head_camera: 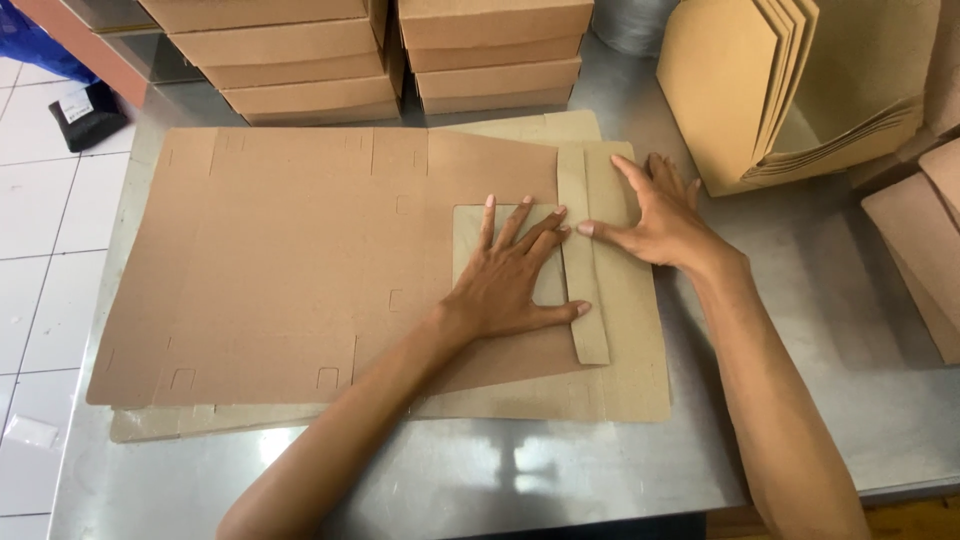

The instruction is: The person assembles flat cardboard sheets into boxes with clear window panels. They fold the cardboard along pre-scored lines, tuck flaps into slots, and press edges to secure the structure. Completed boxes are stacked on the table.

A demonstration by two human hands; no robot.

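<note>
fingers (520, 228) of both hands spread flat, gripping nothing | brown cardboard sheet (290, 260), folded strip (585, 300) pressed down

A single head-worn camera is looking steeply down onto a steel table (560, 470), facing away from the person's body toward stacked cardboard boxes (300, 60) at the table's far edge. It is sitting close, with both forearms entering from the bottom of the frame. White floor tiles (40, 250) are showing left of the table; no second view is sharing the scene.
</note>
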